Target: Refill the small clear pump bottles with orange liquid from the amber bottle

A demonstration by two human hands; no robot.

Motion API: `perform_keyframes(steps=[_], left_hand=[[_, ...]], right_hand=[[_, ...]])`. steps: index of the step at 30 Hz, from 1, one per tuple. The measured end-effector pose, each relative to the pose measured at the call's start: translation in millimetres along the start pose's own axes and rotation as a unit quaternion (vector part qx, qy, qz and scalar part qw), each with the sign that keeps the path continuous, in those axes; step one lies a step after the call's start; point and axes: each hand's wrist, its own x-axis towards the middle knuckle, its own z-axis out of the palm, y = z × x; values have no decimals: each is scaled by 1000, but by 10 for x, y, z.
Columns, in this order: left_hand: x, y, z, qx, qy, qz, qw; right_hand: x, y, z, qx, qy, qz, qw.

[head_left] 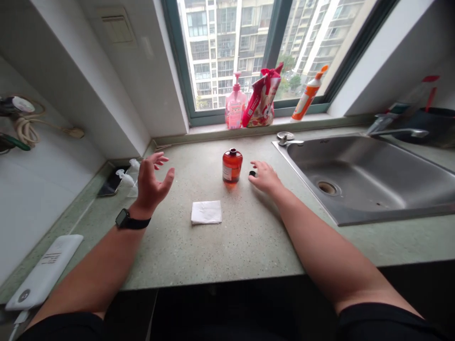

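Observation:
An amber bottle [232, 166] with a paper label stands upright on the counter, its neck uncapped and some liquid inside. To its right, my right hand [265, 176] is low over the counter, with a black bottle cap [252, 174] between the thumb and fingers. My left hand [153, 180] is raised off the counter, fingers and thumb apart, holding nothing. Just behind it are small clear bottles with white tops [125, 178], partly covered by the hand. A folded white tissue [206, 212] lies in front of the amber bottle.
A steel sink [341, 219] with a faucet [401, 130] is at the right. On the windowsill stand a pink pump bottle [235, 108], a red-and-white bag [263, 102] and an orange bottle [308, 98]. A phone [111, 182] and a white power bank [46, 270] lie at the left.

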Motion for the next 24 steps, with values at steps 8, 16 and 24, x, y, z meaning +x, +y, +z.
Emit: perform_keyframes(steps=[8,16,24], left_hand=[[-46,-640,-635,101,190,-104,971],[-78,-1257,-867,163,-24,-382,909],[-131,-1074,-786,205,-255,-392,860]], right_hand=[[-32,-64,-103,99,220,-137,961],[-239,-345,-189,122,245,-231,934],[-386,-523,-222,150,236,-271,921]])
